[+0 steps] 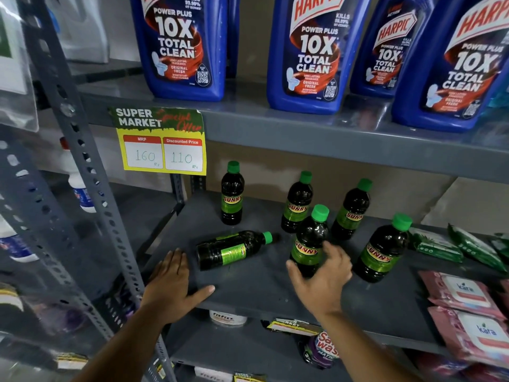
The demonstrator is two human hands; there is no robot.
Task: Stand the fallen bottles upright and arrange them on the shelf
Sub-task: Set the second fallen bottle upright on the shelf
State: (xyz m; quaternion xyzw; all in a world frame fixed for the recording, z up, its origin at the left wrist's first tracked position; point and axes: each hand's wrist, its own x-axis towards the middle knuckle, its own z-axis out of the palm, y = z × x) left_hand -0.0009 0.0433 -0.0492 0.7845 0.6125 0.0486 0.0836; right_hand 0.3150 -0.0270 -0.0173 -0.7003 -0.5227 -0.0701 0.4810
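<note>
- Bare shelf (248,288) front lies open between both hands
- Fallen bottle (232,249) blocks the left-centre
- Upright bottles (297,202) crowd the back and right

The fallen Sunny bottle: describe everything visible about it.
The fallen bottle is a dark, glossy, seemingly plastic bottle with a green screw cap and a green label. It lies on its side on the grey shelf, cap pointing right, base toward the left hand. That hand rests flat on the shelf beside it, apparently not touching. Nothing else touches it; the cap looks closed.
</note>
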